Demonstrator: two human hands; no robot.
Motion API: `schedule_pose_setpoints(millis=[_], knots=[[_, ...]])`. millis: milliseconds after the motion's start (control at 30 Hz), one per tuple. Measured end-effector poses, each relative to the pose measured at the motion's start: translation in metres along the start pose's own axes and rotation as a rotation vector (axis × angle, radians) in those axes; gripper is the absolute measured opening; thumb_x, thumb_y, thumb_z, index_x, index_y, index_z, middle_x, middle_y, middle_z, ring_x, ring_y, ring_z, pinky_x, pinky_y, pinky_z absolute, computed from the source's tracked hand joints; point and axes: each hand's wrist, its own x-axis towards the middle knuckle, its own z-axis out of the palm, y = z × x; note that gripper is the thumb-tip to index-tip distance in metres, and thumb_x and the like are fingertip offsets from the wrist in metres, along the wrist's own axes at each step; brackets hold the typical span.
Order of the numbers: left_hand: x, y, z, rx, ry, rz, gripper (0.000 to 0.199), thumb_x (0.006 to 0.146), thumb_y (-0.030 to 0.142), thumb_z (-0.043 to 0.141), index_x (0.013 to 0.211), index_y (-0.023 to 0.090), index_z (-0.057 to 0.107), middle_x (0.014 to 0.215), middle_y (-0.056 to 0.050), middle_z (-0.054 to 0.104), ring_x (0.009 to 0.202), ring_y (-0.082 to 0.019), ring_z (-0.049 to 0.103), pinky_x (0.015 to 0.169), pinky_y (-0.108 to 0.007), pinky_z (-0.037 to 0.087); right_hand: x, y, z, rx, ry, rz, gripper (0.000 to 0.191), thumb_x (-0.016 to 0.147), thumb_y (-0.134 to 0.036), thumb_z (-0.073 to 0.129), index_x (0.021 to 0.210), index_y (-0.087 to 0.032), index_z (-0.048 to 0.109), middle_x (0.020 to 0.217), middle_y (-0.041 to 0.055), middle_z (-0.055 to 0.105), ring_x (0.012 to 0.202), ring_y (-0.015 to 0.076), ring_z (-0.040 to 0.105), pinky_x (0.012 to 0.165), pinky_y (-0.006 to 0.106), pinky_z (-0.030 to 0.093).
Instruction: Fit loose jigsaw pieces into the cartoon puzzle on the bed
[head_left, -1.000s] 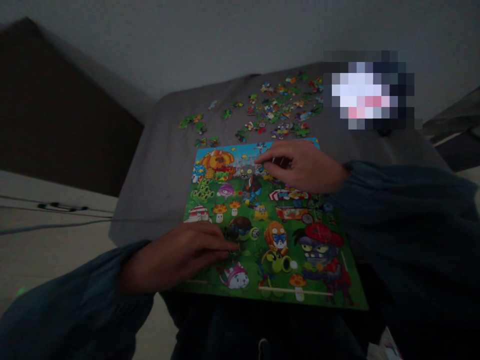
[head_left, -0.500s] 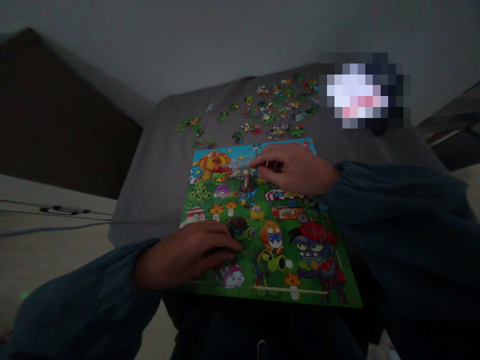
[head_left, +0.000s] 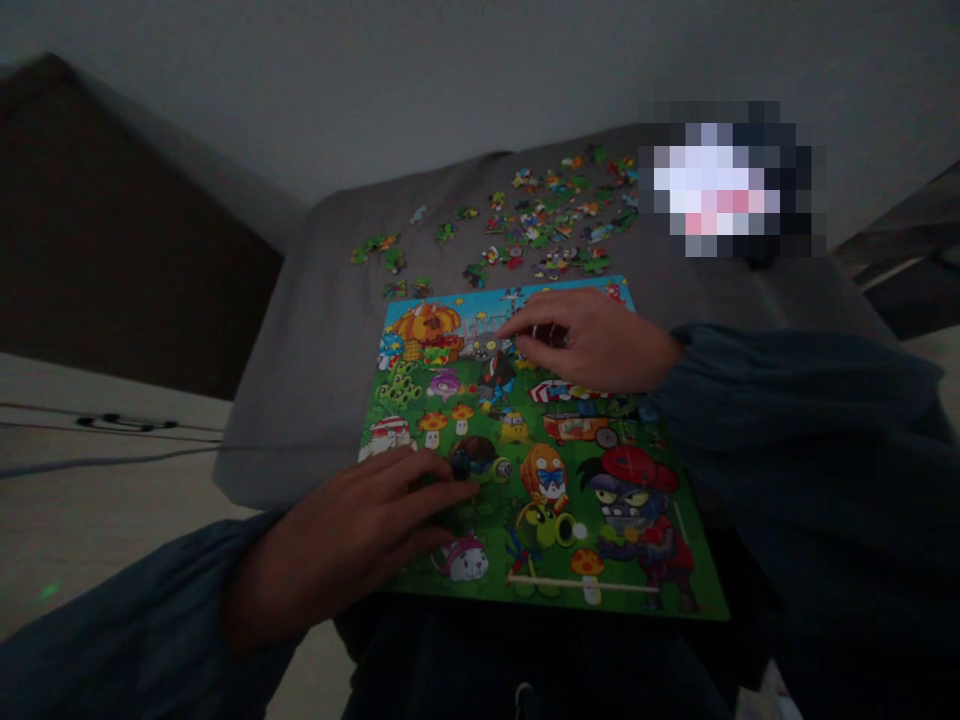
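A puzzle board (head_left: 480, 510) printed with cartoon plants and zombies lies before me, its near edge over my lap. My left hand (head_left: 360, 530) rests over its lower left part, fingers stretched and apart, with nothing visible in them. Across the board's upper part reaches my right hand (head_left: 592, 340). Its index fingertip touches the picture beside a grey zombie head (head_left: 486, 347), and the thumb sits just below with a gap between them. I see no piece in that hand. Its palm side and the picture beneath are hidden.
Loose puzzle pieces (head_left: 547, 225) lie scattered beyond the board on a grey cloth-covered surface (head_left: 300, 330). A pixelated blurred item (head_left: 720, 190) stands at the back right. Cables (head_left: 105, 460) run at the left, below a dark brown panel (head_left: 135, 240).
My left hand has slid a little toward me and to the left, its fingers flatter over the board. The right hand holds its place.
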Motion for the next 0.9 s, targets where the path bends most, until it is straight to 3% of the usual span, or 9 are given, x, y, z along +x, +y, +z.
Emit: schedule_pose_setpoints(millis=[167, 333, 433, 567, 700, 900], knots=[[-0.023, 0.014, 0.004, 0.213, 0.045, 0.076, 0.038, 0.106, 0.033, 0.030, 0.125, 0.023, 0.062, 0.103, -0.004, 0.070, 0.086, -0.019, 0.067, 0.073, -0.033, 0.056, 0.000, -0.001, -0.001, 0.066, -0.061, 0.021, 0.026, 0.089, -0.023, 0.056, 0.104, -0.016, 0.076, 0.088, 0.0051, 0.074, 0.071, 0.0133, 0.063, 0.068, 0.027, 0.047], [-0.037, 0.020, 0.018, 0.322, 0.089, 0.113, 0.036, 0.106, 0.024, 0.032, 0.129, 0.020, 0.058, 0.111, -0.006, 0.072, 0.099, -0.023, 0.069, 0.080, -0.040, 0.058, -0.001, 0.000, -0.001, 0.085, -0.063, 0.018, 0.026, 0.089, -0.024, 0.057, 0.103, -0.016, 0.077, 0.088, 0.0052, 0.074, 0.068, 0.0125, 0.062, 0.066, 0.026, 0.047], [-0.037, 0.023, 0.020, 0.333, 0.114, 0.104, 0.037, 0.106, 0.022, 0.030, 0.129, 0.019, 0.059, 0.107, -0.007, 0.072, 0.092, -0.022, 0.070, 0.076, -0.038, 0.060, -0.001, -0.003, -0.002, 0.129, -0.090, 0.036, 0.026, 0.089, -0.025, 0.057, 0.104, -0.016, 0.076, 0.084, 0.0045, 0.074, 0.067, 0.0121, 0.061, 0.066, 0.026, 0.048], [-0.037, 0.023, 0.022, 0.333, 0.135, 0.104, 0.038, 0.106, 0.022, 0.029, 0.126, 0.019, 0.061, 0.103, -0.006, 0.073, 0.091, -0.022, 0.071, 0.074, -0.038, 0.061, -0.002, -0.012, -0.006, 0.324, -0.259, 0.127, 0.024, 0.089, -0.028, 0.059, 0.103, -0.016, 0.075, 0.085, 0.0040, 0.074, 0.071, 0.0123, 0.065, 0.065, 0.025, 0.051], [-0.044, 0.018, 0.031, 0.359, 0.078, 0.102, 0.038, 0.105, 0.019, 0.031, 0.132, 0.021, 0.058, 0.109, -0.005, 0.073, 0.095, -0.022, 0.071, 0.079, -0.039, 0.061, -0.002, -0.018, -0.007, 0.487, -0.461, 0.249, 0.024, 0.089, -0.029, 0.061, 0.101, -0.014, 0.074, 0.076, 0.0028, 0.073, 0.064, 0.0114, 0.067, 0.061, 0.023, 0.054], [-0.054, 0.011, 0.042, 0.318, 0.039, 0.070, 0.043, 0.104, 0.017, 0.030, 0.142, 0.025, 0.050, 0.116, -0.005, 0.071, 0.103, -0.023, 0.069, 0.086, -0.042, 0.060, -0.002, -0.019, -0.006, 0.537, -0.525, 0.372, 0.024, 0.088, -0.029, 0.063, 0.100, -0.011, 0.073, 0.070, 0.0027, 0.072, 0.053, 0.0089, 0.064, 0.053, 0.021, 0.053]])
